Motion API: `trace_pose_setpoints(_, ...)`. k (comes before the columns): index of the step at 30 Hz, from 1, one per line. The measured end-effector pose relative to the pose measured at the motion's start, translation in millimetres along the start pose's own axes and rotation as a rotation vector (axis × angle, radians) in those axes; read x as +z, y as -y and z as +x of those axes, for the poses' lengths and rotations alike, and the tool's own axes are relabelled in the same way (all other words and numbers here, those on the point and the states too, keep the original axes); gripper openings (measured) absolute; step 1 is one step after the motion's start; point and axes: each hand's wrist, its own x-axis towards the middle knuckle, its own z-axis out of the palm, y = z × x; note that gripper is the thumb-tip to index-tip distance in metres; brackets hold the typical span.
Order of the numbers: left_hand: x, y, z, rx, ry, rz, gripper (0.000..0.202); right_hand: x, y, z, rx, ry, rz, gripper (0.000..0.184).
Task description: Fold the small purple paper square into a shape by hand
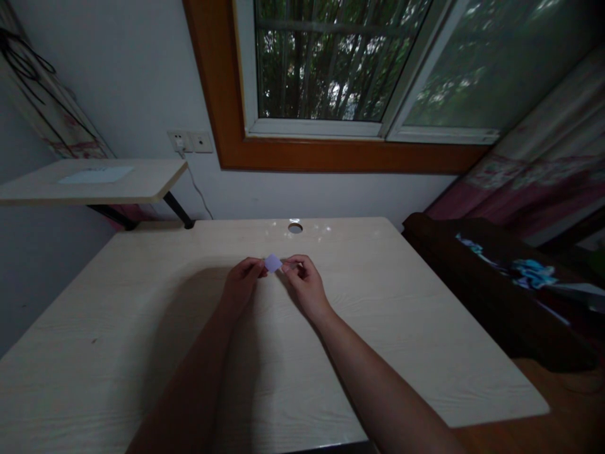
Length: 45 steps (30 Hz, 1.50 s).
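Between my two hands is a small light-purple square of paper (273, 263), turned so that its corners point sideways and up and down. My left hand (244, 281) pinches its left corner between thumb and fingers. On the other side, my right hand (305, 282) pinches the right corner the same way. Both hands are over the far middle part of the pale wooden table (401, 353). Whether the paper has folds or several layers is too small to tell.
A raised shelf (155, 180) with a white sheet (97, 174) stands at the back left. A round cable hole (295, 228) is cut near the table's far edge. Wall sockets (190, 142) and a window (321, 69) lie beyond. Dark furniture with cloth (534, 274) stands at right.
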Motion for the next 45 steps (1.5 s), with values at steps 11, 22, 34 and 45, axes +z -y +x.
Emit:
trace_pose_setpoints(11, 1.7, -2, 0, 0.004, 0.050, 0.016, 0.026, -3, -1, 1, -0.110, 0.072, -0.136, 0.020)
trace_pose_setpoints(22, 2.6, -5, -1, -0.012, 0.052, -0.048, 0.032, -3, -1, 1, -0.029, 0.065, -0.071, 0.020)
trace_pose_setpoints(34, 1.0, 4, 0, 0.013, 0.131, -0.035, 0.025, -2, -1, 1, 0.034, 0.079, -0.009, 0.022)
trace_pose_setpoints(45, 1.5, 5, 0, 0.028, 0.138, 0.068, 0.023, -2, -5, 2, 0.002, 0.107, 0.004, 0.028)
